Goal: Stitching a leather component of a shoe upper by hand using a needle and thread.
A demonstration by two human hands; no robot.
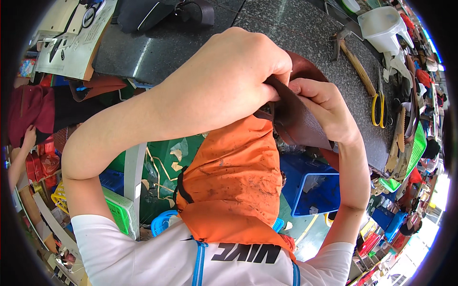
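Both my hands meet at the near edge of a dark stone-topped table [291, 28]. Between them is a dark brown leather piece [303, 121], bent over, its lower part hanging past the table edge. My left hand [255, 64] is closed, fingers curled down on the leather's upper edge. My right hand [327, 105] pinches the same piece from the other side, thumb and fingers pressed together. A reddish-brown leather part [307, 66] curves behind the hands; whether it joins the darker piece I cannot tell. My fingertips are partly hidden.
A hammer [355, 64] and yellow-handled scissors [379, 105] lie right of my hands, near a white plastic container [381, 28]. Black leather pieces [145, 14] rest at the back left. Below stands a blue crate [315, 193]. Another person's arm [21, 152] shows at far left.
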